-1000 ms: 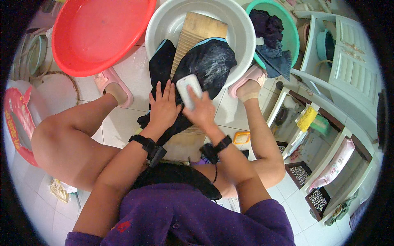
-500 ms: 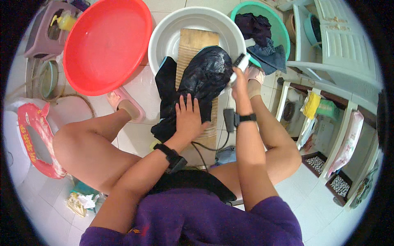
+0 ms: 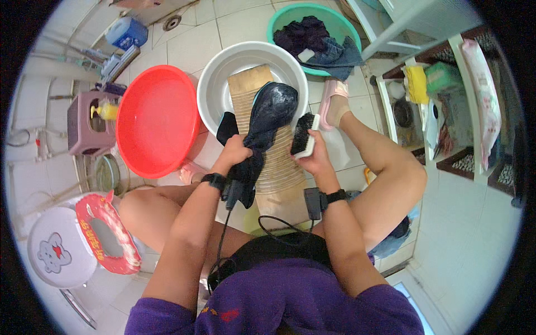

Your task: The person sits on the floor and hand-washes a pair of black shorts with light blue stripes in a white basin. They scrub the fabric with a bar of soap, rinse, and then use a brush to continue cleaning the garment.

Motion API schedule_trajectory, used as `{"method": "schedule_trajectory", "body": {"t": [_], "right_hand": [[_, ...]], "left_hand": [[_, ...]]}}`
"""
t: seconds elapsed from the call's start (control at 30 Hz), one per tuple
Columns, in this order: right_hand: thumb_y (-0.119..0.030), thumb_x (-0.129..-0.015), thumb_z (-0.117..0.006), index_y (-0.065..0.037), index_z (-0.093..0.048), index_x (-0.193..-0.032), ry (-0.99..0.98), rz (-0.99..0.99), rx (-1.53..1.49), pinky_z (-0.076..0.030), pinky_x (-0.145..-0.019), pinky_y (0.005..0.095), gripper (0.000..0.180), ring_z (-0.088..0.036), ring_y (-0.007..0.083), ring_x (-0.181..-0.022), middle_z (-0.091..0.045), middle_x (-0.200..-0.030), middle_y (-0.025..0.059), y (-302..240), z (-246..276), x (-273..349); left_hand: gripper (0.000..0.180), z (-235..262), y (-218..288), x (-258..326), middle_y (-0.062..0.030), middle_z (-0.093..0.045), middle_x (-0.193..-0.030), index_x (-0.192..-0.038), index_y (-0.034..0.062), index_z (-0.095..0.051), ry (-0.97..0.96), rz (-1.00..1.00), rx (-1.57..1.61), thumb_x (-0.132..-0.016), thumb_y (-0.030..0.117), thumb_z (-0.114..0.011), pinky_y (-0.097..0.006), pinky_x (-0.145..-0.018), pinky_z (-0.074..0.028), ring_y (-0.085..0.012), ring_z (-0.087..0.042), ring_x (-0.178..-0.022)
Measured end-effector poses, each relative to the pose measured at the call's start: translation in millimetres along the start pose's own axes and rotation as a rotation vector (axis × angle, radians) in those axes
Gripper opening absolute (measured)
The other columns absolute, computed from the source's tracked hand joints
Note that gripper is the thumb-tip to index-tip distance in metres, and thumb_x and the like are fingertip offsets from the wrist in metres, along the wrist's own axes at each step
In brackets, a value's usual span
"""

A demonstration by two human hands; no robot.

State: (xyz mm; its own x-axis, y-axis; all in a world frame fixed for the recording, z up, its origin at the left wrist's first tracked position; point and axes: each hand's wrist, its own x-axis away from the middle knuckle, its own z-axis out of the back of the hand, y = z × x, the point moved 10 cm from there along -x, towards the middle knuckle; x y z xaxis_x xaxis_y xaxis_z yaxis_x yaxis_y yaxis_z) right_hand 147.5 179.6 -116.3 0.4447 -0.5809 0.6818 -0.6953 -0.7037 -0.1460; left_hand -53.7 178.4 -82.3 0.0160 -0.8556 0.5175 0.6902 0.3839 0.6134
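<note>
A wet black garment [image 3: 274, 106] with whitish suds on its upper part lies over a ridged wooden washboard [image 3: 276, 167]. The board's far end leans inside a white basin [image 3: 205, 92]. My left hand [image 3: 237, 152] is closed around the bunched middle of the garment, and dark cloth hangs below the fist. To the right of the board, my right hand [image 3: 316, 159] grips a white scrub brush [image 3: 310, 143]. Its black bristles face left toward the garment, apart from it.
A red basin [image 3: 156, 123] stands left of the white one. Farther right, a green basin [image 3: 279, 22] holds dark clothes, denim and a small white block. A purple stool [image 3: 84, 131] carries a yellow pump bottle [image 3: 106, 110]. Open shelving [image 3: 474, 111] lines the right side.
My left hand went from lying flat on the garment to gripping it, and the cloth is now bunched. My right hand brought the brush nearer, bristles turned left. The view has shifted.
</note>
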Motion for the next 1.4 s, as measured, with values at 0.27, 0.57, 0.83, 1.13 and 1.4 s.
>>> {"method": "schedule_trajectory", "body": {"t": [0.27,0.57,0.83,1.13,1.4], "right_hand": [[-0.037,-0.079,-0.056,-0.010,-0.056,-0.112,-0.224,0.203,-0.338,-0.042,-0.091,0.0434,0.043,-0.058,0.0276,-0.099,-0.062,-0.109,0.0087,14,-77,3],[-0.034,-0.075,-0.065,0.003,-0.056,-0.099,-0.016,0.374,0.979,-0.046,-0.077,0.0382,0.045,-0.057,0.0241,-0.095,-0.060,-0.097,0.0128,-44,-109,-43],[-0.034,-0.064,-0.066,-0.002,-0.045,-0.127,-0.031,0.664,2.175,-0.048,-0.075,0.0438,0.074,-0.058,0.0367,-0.088,-0.059,-0.095,0.0217,6,-115,-15],[-0.040,-0.069,-0.066,-0.024,-0.054,-0.125,-0.326,0.722,2.507,-0.044,-0.067,0.0413,0.060,-0.053,0.0307,-0.083,-0.049,-0.086,0.0120,72,-102,-54],[-0.038,-0.073,-0.066,-0.023,-0.051,-0.128,0.298,0.765,2.503,-0.047,-0.072,0.0436,0.059,-0.055,0.0322,-0.088,-0.053,-0.091,0.0162,-46,-124,-168]], "left_hand": [[0.053,-5,43,76,-0.0065,-0.064,-0.088,-0.102,-0.0020,-0.061,-0.404,0.056,1.059,-0.049,-0.004,-0.058,-0.027,-0.071,-0.049,-0.0189,-0.061,-0.074],[0.056,-49,-43,82,-0.0231,-0.060,-0.107,-0.120,-0.0085,-0.047,0.156,0.435,1.226,-0.065,0.001,-0.052,-0.041,-0.088,-0.046,-0.0335,-0.058,-0.101],[0.092,-39,-7,85,-0.0224,-0.024,-0.144,-0.133,-0.0054,-0.035,0.284,0.173,-0.227,-0.066,0.048,-0.070,-0.056,-0.104,-0.021,-0.0386,-0.018,-0.134],[0.093,-56,0,72,-0.0182,-0.018,-0.147,-0.139,-0.0004,-0.028,0.069,0.148,-0.439,-0.067,0.043,-0.070,-0.062,-0.105,-0.011,-0.0352,-0.010,-0.138],[0.096,-61,-6,67,-0.0191,-0.012,-0.149,-0.144,0.0119,-0.021,-0.062,0.181,-0.392,-0.068,0.043,-0.071,-0.063,-0.104,-0.010,-0.0370,-0.007,-0.138]]}}
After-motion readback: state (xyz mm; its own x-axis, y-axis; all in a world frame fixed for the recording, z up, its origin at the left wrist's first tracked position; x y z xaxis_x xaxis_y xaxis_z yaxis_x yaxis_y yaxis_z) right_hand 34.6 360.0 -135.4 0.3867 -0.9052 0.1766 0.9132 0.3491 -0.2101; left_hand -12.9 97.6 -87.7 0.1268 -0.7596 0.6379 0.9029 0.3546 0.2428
